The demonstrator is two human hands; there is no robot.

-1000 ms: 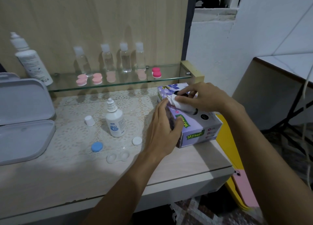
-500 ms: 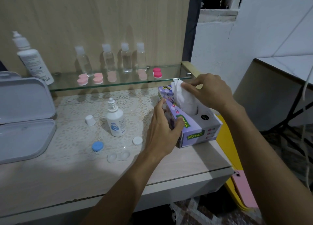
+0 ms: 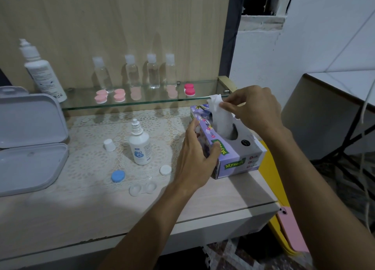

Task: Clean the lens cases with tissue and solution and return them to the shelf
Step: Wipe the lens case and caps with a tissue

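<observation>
- Pale wood-grain tabletop (image 3: 203, 200) with a lace mat carries everything I'm working over, backed by a light wooden panel.
- My right hand (image 3: 254, 109) has a narrow pinch grip on a white tissue (image 3: 220, 115), which stands partly out of the slot in the purple cardboard tissue box (image 3: 237, 158).
- My left hand (image 3: 195, 160) grips the near left side of that box, fingers curled around its edge.
- Just left of the box lie a small white round cap (image 3: 165, 170), a clear twin-cup lens case (image 3: 142, 189) lying open, and a blue round cap (image 3: 118, 176).
- A small white solution bottle (image 3: 140, 146) stands uncapped behind them, its white cap (image 3: 109, 145) beside it.
- On the glass shelf (image 3: 142, 102) sit pink lens cases (image 3: 109, 96), a brighter pink one (image 3: 189, 90) and four clear bottles (image 3: 132, 73).
</observation>
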